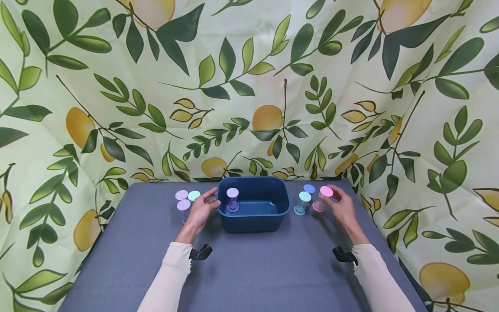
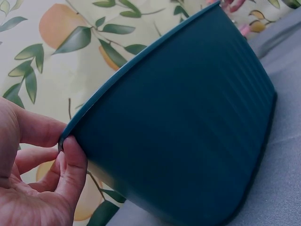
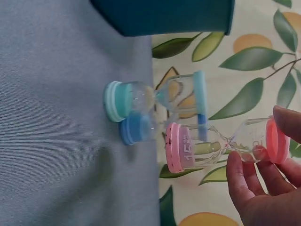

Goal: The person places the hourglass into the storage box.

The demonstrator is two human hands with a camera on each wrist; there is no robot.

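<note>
My left hand [image 1: 199, 213] pinches the left rim of a dark blue plastic bin [image 1: 251, 224]; the left wrist view has thumb and fingers meeting at the rim's corner. Inside the bin, toward its left end, a purple hourglass [image 1: 232, 201] stands upright. On the right, my right hand [image 1: 344, 211] grips a pink hourglass [image 3: 188, 148] by its top cap, with the glass upright and a "15" on its lower band. Just left of it are a teal hourglass [image 1: 302, 203] and, behind that, a blue hourglass [image 1: 309, 189], partly hidden.
Left of the bin, near my left hand, stand two purple hourglasses, the front one [image 1: 184, 206] and the back one [image 1: 181, 195], beside a mint-capped hourglass [image 1: 194, 196]. A grey cloth [image 1: 273, 268] covers the table. Leaf-and-fruit patterned fabric [image 1: 234, 143] hangs behind and at both sides.
</note>
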